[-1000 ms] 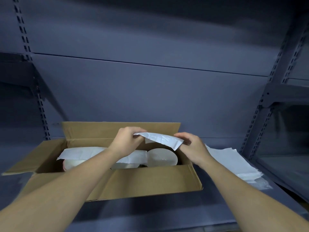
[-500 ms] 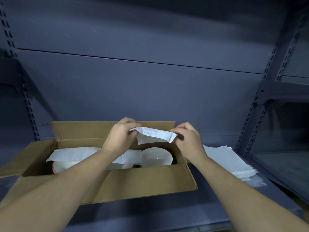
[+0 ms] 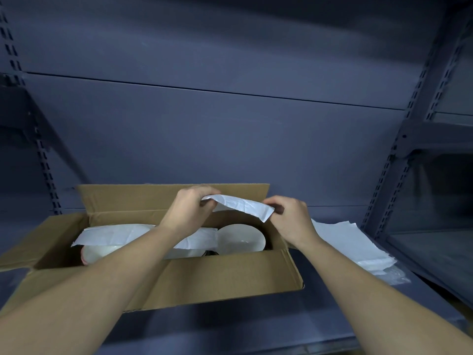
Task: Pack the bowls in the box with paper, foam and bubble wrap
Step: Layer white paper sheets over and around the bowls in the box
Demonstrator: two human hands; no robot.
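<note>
An open cardboard box sits on the grey shelf. Inside, a white bowl shows at the right end, and another white bowl at the left lies partly under a white paper sheet. Above the box's right half, a folded white sheet of paper is stretched between my hands. My left hand pinches its left end and my right hand pinches its right end.
A stack of white paper sheets lies on the shelf right of the box, with clear bubble wrap under its near edge. The box's back flap stands up. A shelf upright rises at the right.
The folded sheet stays held over the right bowl between both hands. My hands have shifted slightly, and the view has drifted a little.
</note>
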